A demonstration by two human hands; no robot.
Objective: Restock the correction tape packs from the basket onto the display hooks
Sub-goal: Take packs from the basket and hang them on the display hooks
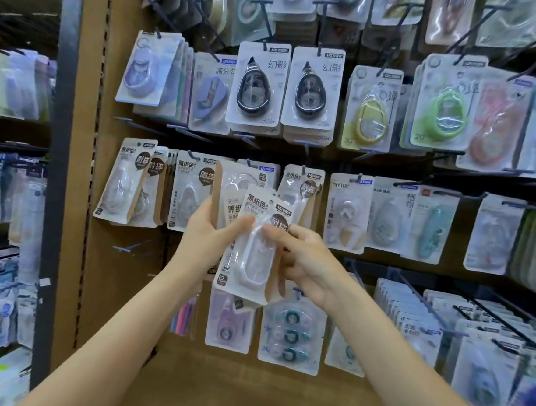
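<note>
Left hand point(209, 230) is wrapped around a small stack of correction tape packs point(228, 206), thumb across the front, fingers behind; how many are in the stack I can't tell. Right hand point(301, 259) pinches the front pack point(257, 249) from its right edge, thumb on the clear blister, fingers curled behind the card. Neither hand is free. That front pack sits tilted, its top corner leaning right, held up in front of the middle row of the display, not yet on any hook. Basket isn't in view.

Likely step: peeling the front pack off the stack to hang it.

Risks from here:
- Hang hole point(271, 202) at the card top is small and the pack is skewed. If it goes up at this angle the hook tip probably hits card instead of hole, bending or tearing the tab.
- Matching packs point(302, 189) hang on the hook point(305, 156) directly behind. Pushing in crooked could knock the front one off.
- Similar brown-card packs point(191, 191) hang on hooks to the left too, so mis-slotting onto the wrong product row is easy. Check print first.
- Blister is slick; a thumb-only pinch on plastic may slip while separating packs.
- Left-hand stack is loose-looking; pulling one out may drag a second along and drop it.
</note>
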